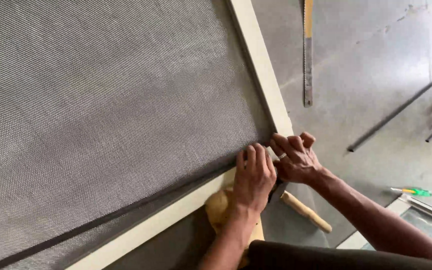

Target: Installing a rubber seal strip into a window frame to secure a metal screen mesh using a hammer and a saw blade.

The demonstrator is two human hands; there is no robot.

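Observation:
A large screen of grey mesh (101,100) in a cream frame (261,65) lies on the floor. My left hand (252,177) presses flat on the mesh at the frame's near corner, fingers together. My right hand (296,157), with a ring on one finger, curls over the same corner from the outside and grips the frame edge. A dark rubber strip (101,220) runs along the lower frame rail toward the corner. Under my hands lies a tool with a wooden handle (306,212); its head is hidden by the left hand.
A hacksaw blade with a yellow end (308,55) lies on the grey floor beyond the frame. Dark metal rods (401,110) lie at the right. A green and yellow pen-like tool (411,191) rests near another frame piece (426,215). A tan cloth (218,205) sits beneath my left wrist.

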